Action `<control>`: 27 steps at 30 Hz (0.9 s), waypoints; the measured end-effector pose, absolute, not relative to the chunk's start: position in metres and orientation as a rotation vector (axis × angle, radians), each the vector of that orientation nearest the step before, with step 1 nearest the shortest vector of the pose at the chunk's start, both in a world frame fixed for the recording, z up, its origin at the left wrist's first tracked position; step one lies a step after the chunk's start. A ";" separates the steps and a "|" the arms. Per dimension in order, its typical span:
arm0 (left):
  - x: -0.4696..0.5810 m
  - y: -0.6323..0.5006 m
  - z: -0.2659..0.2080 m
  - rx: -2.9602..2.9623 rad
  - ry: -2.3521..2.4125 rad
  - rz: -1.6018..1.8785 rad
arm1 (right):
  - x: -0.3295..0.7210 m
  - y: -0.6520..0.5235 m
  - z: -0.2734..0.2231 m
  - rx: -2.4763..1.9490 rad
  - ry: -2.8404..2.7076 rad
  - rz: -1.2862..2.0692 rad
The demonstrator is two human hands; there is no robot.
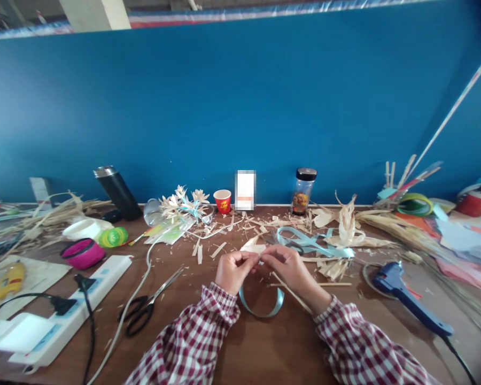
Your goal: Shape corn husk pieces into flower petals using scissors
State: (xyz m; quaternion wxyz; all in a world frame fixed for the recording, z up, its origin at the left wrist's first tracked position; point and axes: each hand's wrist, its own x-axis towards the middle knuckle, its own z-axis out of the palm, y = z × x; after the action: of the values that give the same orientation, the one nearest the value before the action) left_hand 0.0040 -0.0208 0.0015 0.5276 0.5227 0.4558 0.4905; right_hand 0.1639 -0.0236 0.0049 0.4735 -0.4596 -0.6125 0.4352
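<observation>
My left hand (236,271) and my right hand (289,271) meet fingertip to fingertip over the table, both pinched closed. A light blue ribbon (262,315) runs from between them and curls in a loop below. What else sits in the pinch is hidden by my fingers. Just behind the fingertips shows a pale husk piece (253,248). One thin straw stalk (296,297) slants out beneath my right hand. Further right lies more blue ribbon (304,238) near a standing corn-husk figure (347,224).
Left of my hands lie black-handled scissors (140,315) and a white power strip (86,302). On the right rests a blue glue gun (412,299). A husk-flower bunch (186,206), a red paper cup (223,201) and a glass jar (303,192) stand along the blue partition (232,107).
</observation>
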 end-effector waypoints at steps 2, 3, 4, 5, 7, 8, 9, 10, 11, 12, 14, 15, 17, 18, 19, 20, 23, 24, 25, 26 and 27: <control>0.004 -0.020 0.001 1.159 1.073 1.161 | 0.164 -0.022 0.005 -1.124 -1.438 1.137; 0.004 -0.019 0.001 1.104 1.068 1.158 | 0.165 -0.022 0.005 -1.122 -1.398 1.177; 0.003 -0.019 0.001 1.051 1.068 1.157 | 0.165 -0.021 0.005 -1.124 -1.353 1.211; 0.003 -0.019 0.000 1.007 1.071 1.157 | 0.165 -0.021 0.006 -1.128 -1.311 1.239; 0.004 -0.018 0.000 0.948 1.082 1.154 | 0.164 -0.021 0.008 -1.134 -1.240 1.279; 0.004 -0.017 0.000 0.930 1.089 1.153 | 0.164 -0.022 0.008 -1.134 -1.214 1.294; 0.004 -0.017 0.000 0.917 1.097 1.155 | 0.164 -0.022 0.009 -1.135 -1.196 1.306; 0.004 -0.017 0.000 0.909 1.109 1.161 | 0.163 -0.022 0.010 -1.135 -1.180 1.314; 0.004 -0.017 -0.001 0.907 1.121 1.167 | 0.163 -0.022 0.010 -1.135 -1.169 1.321; 0.004 -0.016 -0.001 0.910 1.133 1.175 | 0.163 -0.022 0.010 -1.135 -1.159 1.325; 0.004 -0.016 -0.002 0.917 1.151 1.191 | 0.163 -0.022 0.010 -1.140 -1.146 1.330; 0.004 -0.016 -0.002 0.917 1.151 1.202 | 0.163 -0.022 0.010 -1.143 -1.140 1.330; 0.004 -0.016 -0.003 0.913 1.145 1.222 | 0.162 -0.022 0.010 -1.149 -1.127 1.330; 0.005 -0.015 -0.004 0.909 1.142 1.229 | 0.162 -0.022 0.010 -1.151 -1.120 1.329; 0.005 -0.015 -0.005 0.903 1.140 1.234 | 0.161 -0.022 0.010 -1.151 -1.111 1.329; 0.005 -0.015 -0.005 0.896 1.139 1.234 | 0.161 -0.022 0.010 -1.151 -1.099 1.327; 0.004 -0.013 -0.007 0.865 1.130 1.221 | 0.160 -0.022 0.009 -1.154 -1.058 1.322; 0.004 -0.013 -0.007 0.853 1.128 1.216 | 0.160 -0.022 0.008 -1.156 -1.051 1.323; 0.004 -0.013 -0.008 0.841 1.128 1.209 | 0.160 -0.022 0.008 -1.158 -1.047 1.323; 0.004 -0.012 -0.008 0.827 1.129 1.204 | 0.160 -0.022 0.007 -1.160 -1.048 1.325; 0.004 -0.012 -0.008 0.814 1.130 1.201 | 0.160 -0.022 0.006 -1.161 -1.051 1.327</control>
State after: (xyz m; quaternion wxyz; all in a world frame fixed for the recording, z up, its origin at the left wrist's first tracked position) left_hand 0.0039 -0.0122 -0.0077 0.6063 0.3519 0.4887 0.5193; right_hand 0.1599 -0.0217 0.0064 0.5179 -0.4839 -0.4379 0.5531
